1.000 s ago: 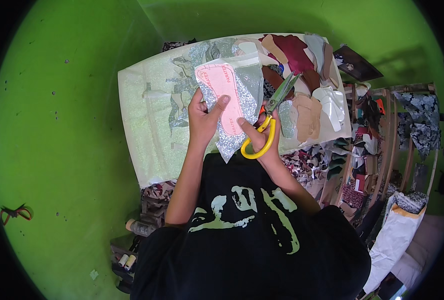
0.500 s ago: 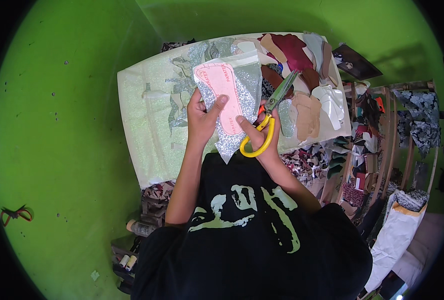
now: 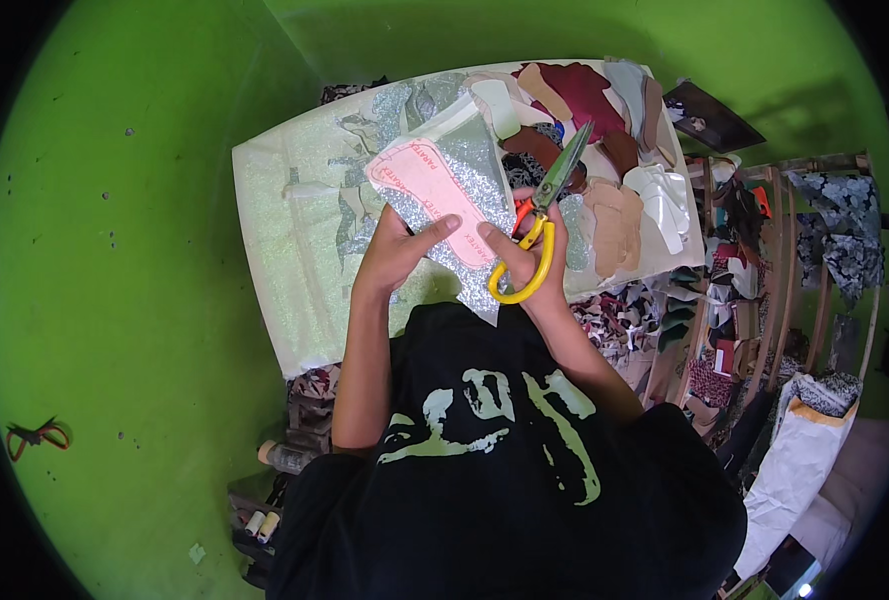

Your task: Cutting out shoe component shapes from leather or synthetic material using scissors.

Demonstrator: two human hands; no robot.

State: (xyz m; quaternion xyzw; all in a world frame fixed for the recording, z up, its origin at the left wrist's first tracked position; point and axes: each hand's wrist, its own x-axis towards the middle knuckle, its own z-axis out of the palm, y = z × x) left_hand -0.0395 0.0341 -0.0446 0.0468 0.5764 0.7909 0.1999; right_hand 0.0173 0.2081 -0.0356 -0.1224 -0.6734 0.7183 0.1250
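From my end, the left hand [image 3: 393, 250] is clamped on the pink piece [image 3: 423, 182] and the silver glitter sheet [image 3: 477, 172] beneath it, its thumb on top near the piece's middle. The right hand [image 3: 530, 262] has its thumb pressed on the lower end and also grips the scissors [image 3: 564, 172].

I read the pink piece as lying toward one o'clock from the left hand and ten from the right, its long axis running from between ten and eleven down to between four and five. The scissors point to one o'clock, so their blades aim away from it, just beside the sheet's three o'clock edge; the right hand is the one nearer them.

Farther out, tan pieces [image 3: 615, 228] lie at two o'clock from the right hand on the pale table [image 3: 270, 225].

I can't see the left fingertips under the sheet, how the right fingers sit in the handles, or whether the blades are fully together.
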